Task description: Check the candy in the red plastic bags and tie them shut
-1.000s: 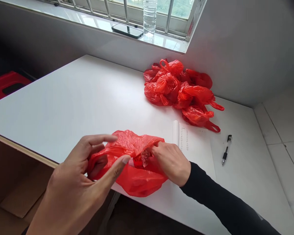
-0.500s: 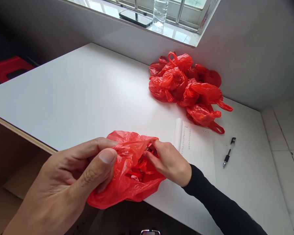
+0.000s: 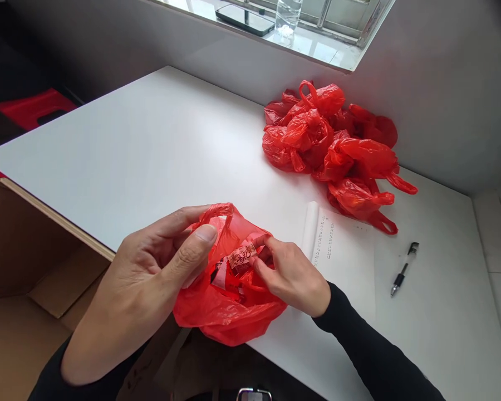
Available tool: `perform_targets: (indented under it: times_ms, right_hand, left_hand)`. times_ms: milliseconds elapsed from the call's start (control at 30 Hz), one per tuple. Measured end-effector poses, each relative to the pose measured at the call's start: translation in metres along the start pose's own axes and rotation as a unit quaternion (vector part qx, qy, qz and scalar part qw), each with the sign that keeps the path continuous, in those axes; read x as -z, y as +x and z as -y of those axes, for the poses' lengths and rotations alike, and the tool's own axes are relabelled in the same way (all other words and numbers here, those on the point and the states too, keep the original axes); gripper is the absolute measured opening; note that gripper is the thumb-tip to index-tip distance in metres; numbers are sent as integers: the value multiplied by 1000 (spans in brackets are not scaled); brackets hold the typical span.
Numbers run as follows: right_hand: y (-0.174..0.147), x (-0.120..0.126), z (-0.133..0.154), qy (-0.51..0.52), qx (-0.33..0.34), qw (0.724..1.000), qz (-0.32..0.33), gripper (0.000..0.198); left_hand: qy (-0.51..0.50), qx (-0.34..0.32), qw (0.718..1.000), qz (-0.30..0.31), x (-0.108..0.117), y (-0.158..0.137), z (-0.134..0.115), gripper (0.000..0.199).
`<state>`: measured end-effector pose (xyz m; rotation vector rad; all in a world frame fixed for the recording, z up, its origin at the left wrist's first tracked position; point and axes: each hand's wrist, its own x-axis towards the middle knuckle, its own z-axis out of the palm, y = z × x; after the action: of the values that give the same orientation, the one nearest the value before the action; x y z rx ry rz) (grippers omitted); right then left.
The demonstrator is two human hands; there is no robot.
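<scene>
A red plastic bag [image 3: 234,323] hangs open at the table's front edge. My left hand [image 3: 162,267] pinches the bag's rim between thumb and fingers on the left side. Inside the bag's mouth, my right hand [image 3: 292,273] grips a small red packet [image 3: 242,257] with printed characters, held by thumb and forefinger. Other red wrapped pieces lie beneath it in the bag, mostly hidden by the plastic.
Several knotted red plastic bags [image 3: 317,133] are heaped on the white table [image 3: 183,145] against the wall. A notepad [image 3: 346,262] with writing and a pen [image 3: 404,269] lie to the right. An open cardboard box [image 3: 20,245] stands at lower left; a phone and bottle sit on the windowsill.
My left hand has drawn the bag's mouth wider. The printed packet now shows in my right hand's fingers. The camera view has shifted slightly, bringing more of the cardboard box into sight.
</scene>
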<state>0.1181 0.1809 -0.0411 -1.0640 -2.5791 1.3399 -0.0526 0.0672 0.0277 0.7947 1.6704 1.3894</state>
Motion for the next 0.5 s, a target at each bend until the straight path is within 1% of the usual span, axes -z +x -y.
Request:
perform_targets:
  times_ms: [167,233,333,433,500]
  right_hand:
    - [0,-4,-1,-18,2,1000,19,12]
    - [-1,-3,1,-57,3,998,25,16]
    - [-9,3,9,-160,-6,987,23,26]
    - [-29,14,23,-241,5,971,-14,27]
    - [-44,23,32,-249,59,965,-56,32]
  left_hand:
    - [3,-7,1000,8,0,-3,0,29]
    - [4,-4,1000,13,1,-3,0,29]
    - [3,-18,1000,4,2,-4,2,31]
    - [3,-31,999,-3,3,-4,5,37]
    - [2,-26,1000,-8,2,-4,6,38]
